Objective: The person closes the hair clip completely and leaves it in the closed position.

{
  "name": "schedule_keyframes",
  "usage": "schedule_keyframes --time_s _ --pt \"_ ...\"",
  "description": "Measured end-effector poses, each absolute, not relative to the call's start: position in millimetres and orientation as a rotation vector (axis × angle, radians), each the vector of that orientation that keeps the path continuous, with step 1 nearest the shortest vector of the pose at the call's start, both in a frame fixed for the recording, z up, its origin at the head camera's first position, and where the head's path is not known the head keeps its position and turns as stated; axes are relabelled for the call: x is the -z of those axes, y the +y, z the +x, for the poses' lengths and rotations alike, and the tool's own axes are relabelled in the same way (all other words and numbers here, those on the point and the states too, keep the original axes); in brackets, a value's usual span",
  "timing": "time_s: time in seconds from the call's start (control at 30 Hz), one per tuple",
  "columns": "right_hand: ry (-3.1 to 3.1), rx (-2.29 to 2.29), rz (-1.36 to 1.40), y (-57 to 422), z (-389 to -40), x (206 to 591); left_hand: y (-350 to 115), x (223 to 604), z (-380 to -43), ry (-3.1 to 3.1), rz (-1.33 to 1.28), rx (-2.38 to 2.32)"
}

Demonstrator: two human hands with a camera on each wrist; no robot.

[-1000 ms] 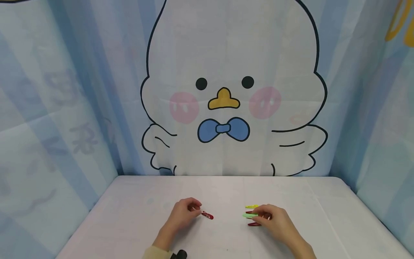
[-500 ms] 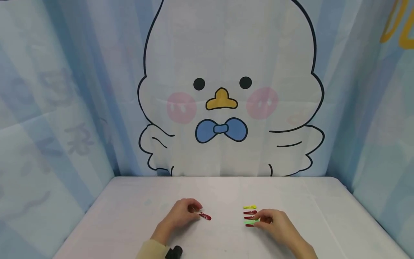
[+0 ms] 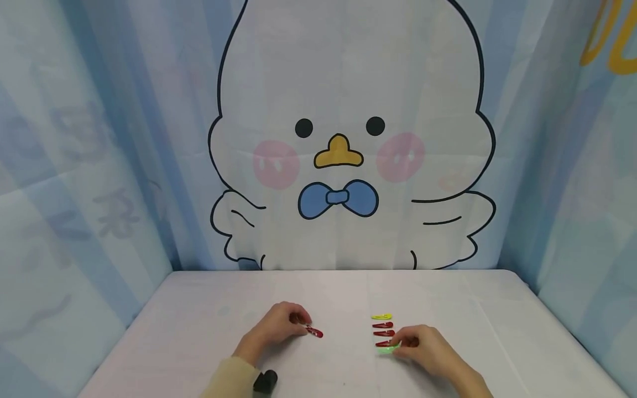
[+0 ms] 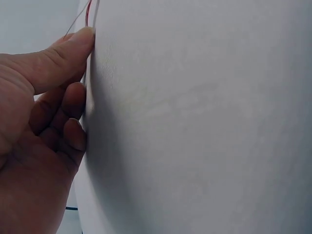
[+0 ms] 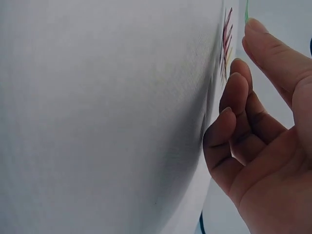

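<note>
My left hand (image 3: 277, 327) pinches a dark red snap hair clip (image 3: 314, 331), which points to the right just above or on the white table. Between thumb and fingertips, my right hand (image 3: 427, 348) holds a light green hair clip (image 3: 387, 350). This green clip lies at the near end of a column made of a yellow hair clip (image 3: 381, 317) and three red hair clips (image 3: 383, 333). The fingertips partly cover the nearest red one. In the right wrist view, the green clip (image 5: 247, 9) sticks up past the thumb, apart from the tabletop.
A white cloth-covered table (image 3: 224, 304) lies under both hands. Behind it hangs a curtain (image 3: 343, 237) with a cartoon duck, and blue-and-white curtains flank both sides. A black object (image 3: 265, 381) sits at the left wrist.
My right hand has brought the green clip towards me, from the middle of the column to its near end. My left hand still holds the red clip in nearly the same place.
</note>
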State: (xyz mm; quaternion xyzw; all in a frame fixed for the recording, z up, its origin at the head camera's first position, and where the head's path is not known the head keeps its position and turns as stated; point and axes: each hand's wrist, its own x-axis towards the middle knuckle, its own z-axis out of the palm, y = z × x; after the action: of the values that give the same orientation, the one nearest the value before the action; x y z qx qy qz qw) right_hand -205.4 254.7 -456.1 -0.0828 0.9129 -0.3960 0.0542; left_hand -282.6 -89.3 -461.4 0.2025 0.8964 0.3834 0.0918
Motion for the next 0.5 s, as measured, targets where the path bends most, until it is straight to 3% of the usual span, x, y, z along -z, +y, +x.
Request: schedule_keyframes --time_s 0.5 --pt "2.767 1.118 -0.317 251.0 -208.5 456.8 -87.7 462.4 -289.4 2.643 0.635 -1.058"
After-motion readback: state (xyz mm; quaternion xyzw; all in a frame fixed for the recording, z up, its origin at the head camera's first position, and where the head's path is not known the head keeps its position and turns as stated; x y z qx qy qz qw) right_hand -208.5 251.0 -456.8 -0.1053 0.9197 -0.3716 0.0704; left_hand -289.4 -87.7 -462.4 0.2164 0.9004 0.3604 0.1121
